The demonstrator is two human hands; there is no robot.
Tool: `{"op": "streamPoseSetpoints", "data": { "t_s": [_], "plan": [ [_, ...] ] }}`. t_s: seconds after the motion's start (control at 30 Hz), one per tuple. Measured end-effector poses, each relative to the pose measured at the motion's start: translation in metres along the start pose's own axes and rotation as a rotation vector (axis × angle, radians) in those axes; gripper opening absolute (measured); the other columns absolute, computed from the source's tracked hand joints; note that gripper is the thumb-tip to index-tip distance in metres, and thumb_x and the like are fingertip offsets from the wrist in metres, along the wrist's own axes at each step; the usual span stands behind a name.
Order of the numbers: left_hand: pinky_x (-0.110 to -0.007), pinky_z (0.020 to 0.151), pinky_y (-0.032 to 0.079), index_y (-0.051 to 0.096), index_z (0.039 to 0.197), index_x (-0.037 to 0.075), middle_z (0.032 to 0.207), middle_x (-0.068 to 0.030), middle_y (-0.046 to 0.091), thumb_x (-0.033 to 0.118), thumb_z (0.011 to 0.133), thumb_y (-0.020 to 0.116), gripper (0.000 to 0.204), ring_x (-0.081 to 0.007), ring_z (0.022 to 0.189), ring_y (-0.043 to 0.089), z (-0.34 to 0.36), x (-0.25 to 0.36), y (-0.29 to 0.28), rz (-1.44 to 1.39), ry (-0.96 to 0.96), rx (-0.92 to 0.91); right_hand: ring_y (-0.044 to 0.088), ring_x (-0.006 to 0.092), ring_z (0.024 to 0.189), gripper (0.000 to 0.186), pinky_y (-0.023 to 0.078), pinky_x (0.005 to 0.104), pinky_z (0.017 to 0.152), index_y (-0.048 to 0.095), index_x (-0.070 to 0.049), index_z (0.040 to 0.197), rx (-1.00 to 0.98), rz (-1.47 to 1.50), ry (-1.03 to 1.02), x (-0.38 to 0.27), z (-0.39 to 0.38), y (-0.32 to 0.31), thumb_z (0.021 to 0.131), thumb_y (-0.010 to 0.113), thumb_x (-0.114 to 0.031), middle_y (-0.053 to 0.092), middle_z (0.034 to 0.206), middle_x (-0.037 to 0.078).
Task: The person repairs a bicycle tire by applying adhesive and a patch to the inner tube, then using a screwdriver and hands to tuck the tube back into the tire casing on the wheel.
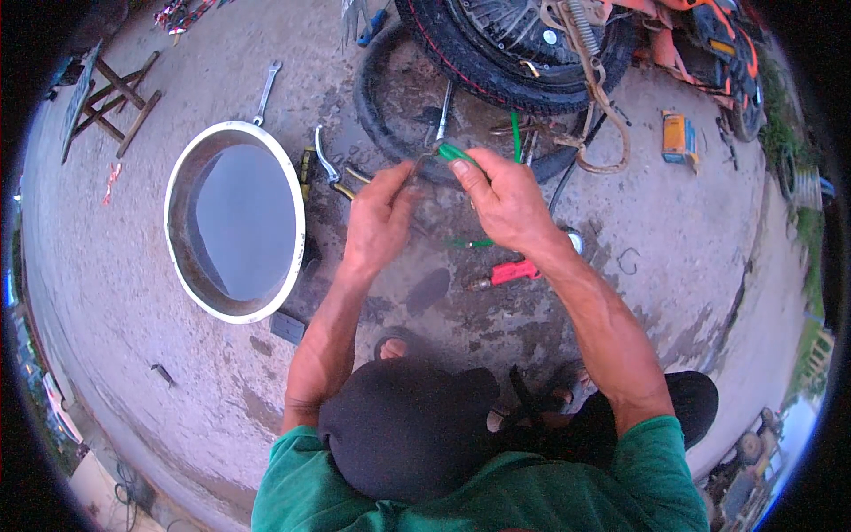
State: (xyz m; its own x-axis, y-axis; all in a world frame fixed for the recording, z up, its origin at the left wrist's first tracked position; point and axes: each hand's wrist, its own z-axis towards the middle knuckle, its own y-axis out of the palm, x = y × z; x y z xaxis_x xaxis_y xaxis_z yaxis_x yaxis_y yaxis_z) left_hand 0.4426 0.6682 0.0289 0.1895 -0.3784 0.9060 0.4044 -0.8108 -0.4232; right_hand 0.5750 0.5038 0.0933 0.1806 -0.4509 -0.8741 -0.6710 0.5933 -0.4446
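In front of me my right hand [496, 199] grips a green-handled tool [452, 152] with a thin, dull shaft. Just left of it my left hand [381, 217] is closed with its fingertips at that thin piece; what exactly they hold is blurred. Beyond my hands a wrench [443, 115] lies inside a loose black tube ring [368, 97]. Beside my left hand lie pliers with pale curved handles [327, 160]. Below my right hand lie a red tool [510, 272] and a thin green item [479, 243].
A basin of water [177, 226] stands left, near another wrench [266, 93]. A wheel with a tyre [496, 84], attached to orange vehicle framework [674, 62], is at the top. A small orange box [678, 137] lies right. A folding wooden stand [115, 102] sits far left.
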Motion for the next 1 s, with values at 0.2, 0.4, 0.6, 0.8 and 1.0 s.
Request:
{"op": "streamPoseSetpoints", "data": {
  "t_s": [0.2, 0.4, 0.6, 0.8, 1.0],
  "plan": [
    [-0.046, 0.079, 0.054, 0.063, 0.128, 0.001, 0.100, -0.0223, 0.066, 0.003, 0.093, 0.062, 0.035, -0.0433, 0.091, 0.067, -0.004, 0.015, 0.002, 0.206, 0.175, 0.014, 0.064, 0.0486, 0.077, 0.036, 0.047, 0.0527, 0.067, 0.064, 0.000, 0.099, -0.048, -0.106, 0.035, -0.002, 0.000, -0.010, 0.105, 0.056, -0.035, 0.065, 0.077, 0.026],
    [-0.044, 0.090, 0.055, 0.062, 0.128, -0.003, 0.113, -0.0261, 0.068, 0.003, 0.095, 0.060, 0.034, -0.0435, 0.104, 0.068, -0.009, 0.024, -0.002, 0.294, 0.118, -0.083, 0.065, 0.0489, 0.081, 0.038, 0.048, 0.0536, 0.069, 0.064, 0.002, 0.095, -0.054, -0.067, 0.088, 0.004, 0.000, -0.006, 0.103, 0.058, -0.034, 0.066, 0.083, 0.028],
    [-0.045, 0.088, 0.055, 0.060, 0.131, -0.004, 0.116, -0.0282, 0.067, 0.005, 0.095, 0.060, 0.037, -0.0446, 0.104, 0.068, -0.014, 0.023, 0.005, 0.345, 0.024, -0.174, 0.065, 0.0504, 0.084, 0.039, 0.050, 0.0543, 0.074, 0.066, 0.002, 0.094, -0.013, 0.025, 0.071, 0.022, 0.002, 0.002, 0.101, 0.058, -0.035, 0.066, 0.084, 0.029],
    [-0.049, 0.080, 0.054, 0.062, 0.122, 0.000, 0.102, -0.0279, 0.067, 0.005, 0.094, 0.058, 0.029, -0.0473, 0.095, 0.067, -0.009, 0.004, 0.012, 0.268, 0.066, -0.081, 0.065, 0.0515, 0.090, 0.041, 0.051, 0.0568, 0.080, 0.064, 0.002, 0.090, 0.003, -0.092, 0.070, 0.036, 0.022, 0.027, 0.101, 0.058, -0.037, 0.068, 0.092, 0.031],
    [-0.039, 0.089, 0.055, 0.063, 0.130, -0.002, 0.117, -0.0233, 0.068, 0.021, 0.091, 0.074, 0.046, -0.0352, 0.101, 0.069, 0.029, -0.020, -0.038, 0.425, -0.071, -0.298, 0.070, 0.0249, 0.100, 0.080, 0.055, 0.0397, 0.086, 0.063, 0.003, 0.130, 0.116, 0.349, 0.304, 0.050, 0.037, -0.011, 0.091, 0.067, -0.066, 0.073, 0.108, 0.016]
  ]
}}
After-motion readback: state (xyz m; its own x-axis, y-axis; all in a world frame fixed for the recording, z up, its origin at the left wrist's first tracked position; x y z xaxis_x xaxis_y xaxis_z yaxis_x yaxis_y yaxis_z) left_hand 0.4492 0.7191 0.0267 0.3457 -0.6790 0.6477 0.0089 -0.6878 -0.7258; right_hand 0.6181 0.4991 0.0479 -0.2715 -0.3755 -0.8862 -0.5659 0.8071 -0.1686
